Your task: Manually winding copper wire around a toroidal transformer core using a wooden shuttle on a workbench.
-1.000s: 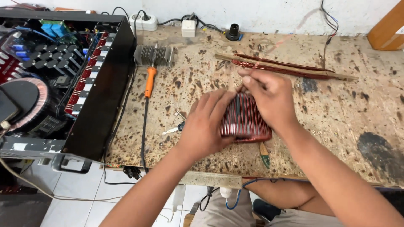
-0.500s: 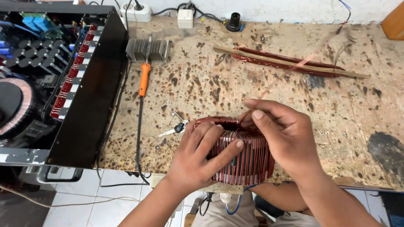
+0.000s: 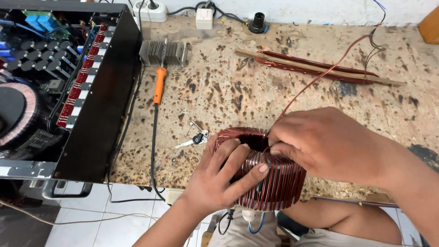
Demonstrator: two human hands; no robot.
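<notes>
Copper wire, enamelled red-brown, wraps the ring-shaped coil (image 3: 263, 171) that sits at the near edge of the bench (image 3: 283, 105), half over the person's lap. The left hand (image 3: 219, 183) cups its near side, fingers spread apart and pressed flat over the windings, thumb toward the centre hole. The right hand (image 3: 327, 146) lies over the far rim, fingertips drawn together, and seems to pinch the wire (image 3: 320, 77) where it meets the coil; the pinch itself is hidden behind the knuckles, so I cannot tell how tight it is. From there the strand runs taut up and away to the right. This looks like the middle of winding: a turn is being seated against its neighbours. The next pass, I judge, calls for steady tension on the strand and the left hand holding the core so the laid turns do not slip. Just beyond the coil lie small keys (image 3: 194, 138). Further back rests a soldering iron (image 3: 158, 87) with an orange handle, its cord trailing off the near edge, and behind it a finned heatsink (image 3: 162, 51). To the right lie wooden sticks (image 3: 320, 68) wound with more wire. An open amplifier chassis (image 3: 59, 87) fills the left side. A power strip (image 3: 153, 11) sits by the wall.
</notes>
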